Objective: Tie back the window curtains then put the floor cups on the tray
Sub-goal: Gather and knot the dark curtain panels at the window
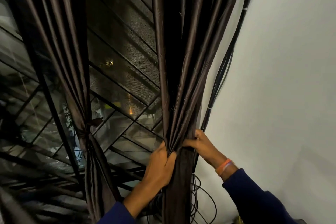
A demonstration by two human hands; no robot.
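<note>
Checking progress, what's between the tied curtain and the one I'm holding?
In the head view, only the window's mesh and metal grille shows between the tied curtain and the held curtain.

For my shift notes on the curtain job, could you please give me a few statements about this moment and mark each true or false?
1. The left curtain is already knotted back. True.
2. Both hands grip the right curtain. True: the left hand and right hand bunch it together.
3. The right wrist is bare. False: it wears an orange wristband.
4. The black cables run down the window grille. False: they run down the white wall beside the right curtain.
5. Cups and a tray are visible. False: none is in view.
</note>
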